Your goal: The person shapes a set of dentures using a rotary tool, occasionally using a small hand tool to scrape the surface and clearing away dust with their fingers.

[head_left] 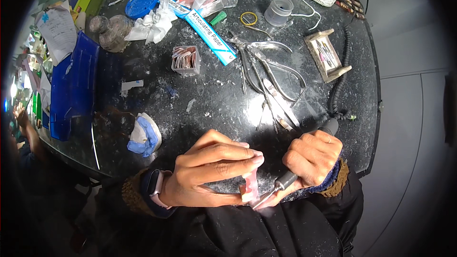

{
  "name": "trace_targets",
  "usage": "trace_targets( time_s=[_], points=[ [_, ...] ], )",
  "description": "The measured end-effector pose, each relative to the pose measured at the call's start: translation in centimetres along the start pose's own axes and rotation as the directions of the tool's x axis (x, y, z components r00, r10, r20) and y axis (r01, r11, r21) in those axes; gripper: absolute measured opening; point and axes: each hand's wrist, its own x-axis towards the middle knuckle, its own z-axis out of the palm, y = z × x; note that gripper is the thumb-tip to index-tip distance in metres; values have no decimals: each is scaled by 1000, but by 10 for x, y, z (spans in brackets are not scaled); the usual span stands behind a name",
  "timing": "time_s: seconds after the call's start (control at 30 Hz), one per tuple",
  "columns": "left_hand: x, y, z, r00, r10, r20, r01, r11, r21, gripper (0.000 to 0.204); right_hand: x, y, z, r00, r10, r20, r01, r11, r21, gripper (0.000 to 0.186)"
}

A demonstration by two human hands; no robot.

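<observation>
Between the thumb and fingers of my left hand (209,169) is a small pink acrylic denture piece (251,185), held near the table's front edge. My right hand (312,156) is wrapped round a dark rotary handpiece (286,180). The handpiece's thin metal bur (265,199) points down and left, its tip at the lower end of the denture piece. Whether bur and pink edge touch, I cannot tell. Left of my left hand sits a dental cast (154,131) partly covered with blue material (147,142).
Beyond my hands lie metal pliers (264,56) and several slim hand tools (281,102). A small clear box (185,60), a blue-white carton (209,35), a jar (278,12) and a tool rest (327,56) stand farther back. A blue bin (71,88) is at left; a coiled cord (340,81) runs at right.
</observation>
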Motion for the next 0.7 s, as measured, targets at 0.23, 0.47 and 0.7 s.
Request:
trace_targets(
  time_s=[0.23,0.47,0.7],
  points=[
    [2,-6,-2,992,123,-21,-123,992,31,48,-5,8,-7,992,-110,-54,108,993,-38,56],
    [3,-5,-2,993,114,-25,-114,993,20,47,-5,9,-3,973,22,-231,-20,1000,12,65],
    [2,-2,-1,996,88,-34,-88,996,2,47,-5,14,-4,974,-49,-220,59,997,40,75]
  ],
)
